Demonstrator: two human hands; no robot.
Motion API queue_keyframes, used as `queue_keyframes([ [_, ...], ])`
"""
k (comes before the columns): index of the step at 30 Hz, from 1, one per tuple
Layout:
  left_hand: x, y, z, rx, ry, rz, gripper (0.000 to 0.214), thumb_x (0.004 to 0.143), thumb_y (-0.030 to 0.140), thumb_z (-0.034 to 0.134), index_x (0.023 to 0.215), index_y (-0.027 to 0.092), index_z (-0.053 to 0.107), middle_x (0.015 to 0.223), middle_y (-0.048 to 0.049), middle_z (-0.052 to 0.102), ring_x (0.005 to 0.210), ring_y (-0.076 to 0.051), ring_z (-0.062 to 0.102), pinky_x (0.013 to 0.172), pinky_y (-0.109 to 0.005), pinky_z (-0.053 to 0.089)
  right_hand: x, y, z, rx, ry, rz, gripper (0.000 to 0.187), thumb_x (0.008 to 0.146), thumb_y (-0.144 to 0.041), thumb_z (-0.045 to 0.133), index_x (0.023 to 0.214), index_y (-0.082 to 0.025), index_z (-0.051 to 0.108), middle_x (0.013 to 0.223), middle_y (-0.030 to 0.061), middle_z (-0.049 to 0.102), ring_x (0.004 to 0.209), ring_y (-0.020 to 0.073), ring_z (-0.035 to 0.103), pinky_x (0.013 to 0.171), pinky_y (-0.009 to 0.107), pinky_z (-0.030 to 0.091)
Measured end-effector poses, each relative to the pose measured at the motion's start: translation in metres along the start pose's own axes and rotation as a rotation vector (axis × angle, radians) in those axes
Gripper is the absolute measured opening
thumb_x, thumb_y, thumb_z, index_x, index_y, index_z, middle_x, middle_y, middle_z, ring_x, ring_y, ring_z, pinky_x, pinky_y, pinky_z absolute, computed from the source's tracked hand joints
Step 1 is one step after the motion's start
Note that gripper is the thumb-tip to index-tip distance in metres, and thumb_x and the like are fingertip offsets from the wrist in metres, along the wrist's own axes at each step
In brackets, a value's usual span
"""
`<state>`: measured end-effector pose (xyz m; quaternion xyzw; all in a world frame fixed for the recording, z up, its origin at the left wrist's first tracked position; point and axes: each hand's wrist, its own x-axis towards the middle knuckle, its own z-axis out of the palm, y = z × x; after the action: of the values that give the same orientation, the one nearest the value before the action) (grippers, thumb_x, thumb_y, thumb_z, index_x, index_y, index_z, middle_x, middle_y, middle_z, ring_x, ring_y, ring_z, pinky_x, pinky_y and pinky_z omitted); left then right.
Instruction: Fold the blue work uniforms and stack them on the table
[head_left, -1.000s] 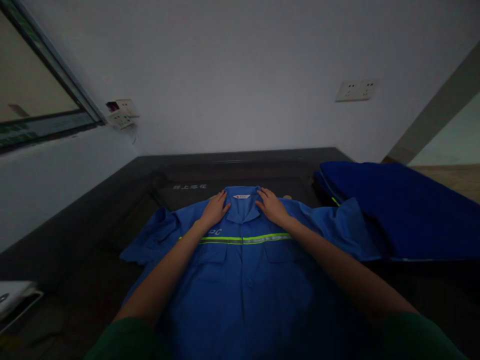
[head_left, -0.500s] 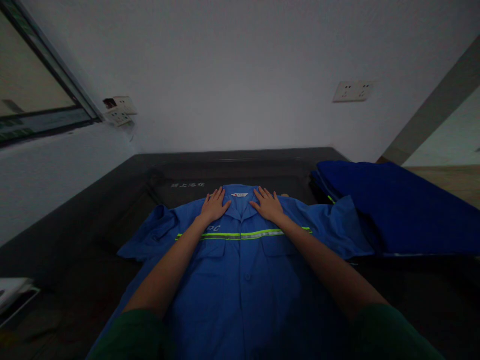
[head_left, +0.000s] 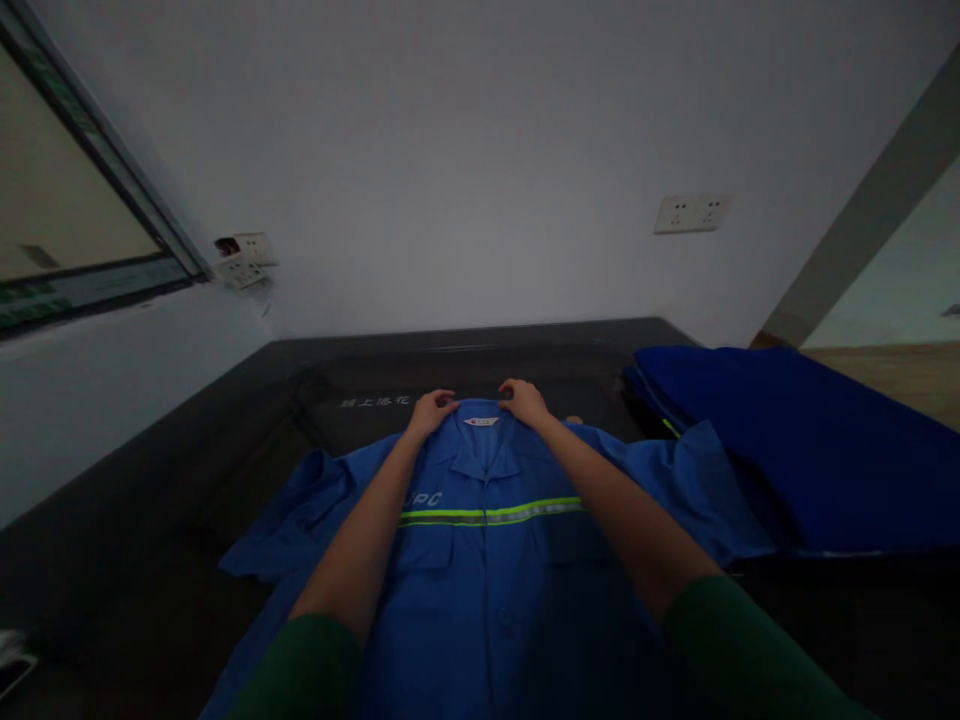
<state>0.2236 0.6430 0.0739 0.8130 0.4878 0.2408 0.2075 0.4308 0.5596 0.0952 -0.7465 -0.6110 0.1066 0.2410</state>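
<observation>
A blue short-sleeved work shirt (head_left: pixel 457 600) lies front up and spread out, its collar toward the wall. A yellow-green and silver reflective band crosses its chest, and a white label shows inside the neck. At the collar's left end, my left hand (head_left: pixel 432 412) has its fingers curled, with thumb and fingertips at the fabric. My right hand (head_left: pixel 526 402) is bent the same way round the collar's right end. Both hands look closed on the collar edge, though the exact contact at the fingertips is small and dim.
Under the shirt is a dark surface (head_left: pixel 247 430) with pale lettering, its far edge against a pale wall (head_left: pixel 450 200). A stack of darker blue cloth (head_left: pixel 795 450) lies at the right. Wall sockets (head_left: pixel 691 213) and a window (head_left: pixel 67 190) are beyond. A white object (head_left: pixel 13 648) sits at the lower left.
Both hands have gone from lying flat on the shirt's shoulders to curling their fingers at the collar. The shirt sits lower in view as the camera has tilted up slightly.
</observation>
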Motion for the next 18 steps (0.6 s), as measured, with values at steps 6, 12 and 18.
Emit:
queue_keyframes([
  [6,0.006,-0.014,0.008,-0.004,0.004,0.022,0.018,0.079,0.029,0.067,0.089,0.016,0.072,0.085,-0.0048,0.073,0.080,-0.018,0.066,0.072,-0.027,0.050,0.016,0.010,0.014,0.011,-0.080,-0.042,0.015,0.078,-0.023,0.072,0.092,-0.021,0.073,0.097,0.0025,0.073,0.093,0.0145,0.066,0.079,0.020,0.048],
  [12,0.005,-0.013,0.012,0.063,0.018,0.030,0.023,0.089,0.033,0.055,0.090,0.018,0.072,0.088,-0.0047,0.074,0.083,-0.018,0.066,0.074,-0.026,0.047,0.013,0.017,0.017,-0.017,-0.072,-0.011,0.019,0.084,-0.032,0.064,0.098,-0.021,0.072,0.108,0.0069,0.071,0.103,0.0213,0.064,0.081,0.027,0.047],
  [18,-0.002,-0.002,0.013,0.227,0.028,0.047,0.031,0.095,0.035,0.044,0.093,0.020,0.070,0.099,-0.0080,0.071,0.096,-0.022,0.064,0.084,-0.030,0.045,0.007,0.014,0.015,-0.047,-0.070,-0.012,0.023,0.091,-0.037,0.054,0.100,-0.021,0.069,0.108,0.0073,0.070,0.102,0.0213,0.064,0.079,0.027,0.047],
])
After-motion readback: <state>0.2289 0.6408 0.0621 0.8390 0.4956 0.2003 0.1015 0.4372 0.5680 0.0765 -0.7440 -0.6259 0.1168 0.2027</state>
